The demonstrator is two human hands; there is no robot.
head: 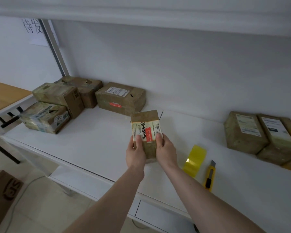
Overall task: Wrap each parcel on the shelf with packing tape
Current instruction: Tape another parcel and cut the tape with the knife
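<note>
White shelf (94,140) carries the job: near its front edge, left hand (135,153) and right hand (166,151) both grip a small parcel (145,130), probably being positioned for wrapping, so next comes fetching the tape roll (194,159) just right.

brown parcel (145,132) with a white-and-red label; yellow tape roll (194,158); yellow-and-black utility knife (210,176); white shelf (94,140).
</note>
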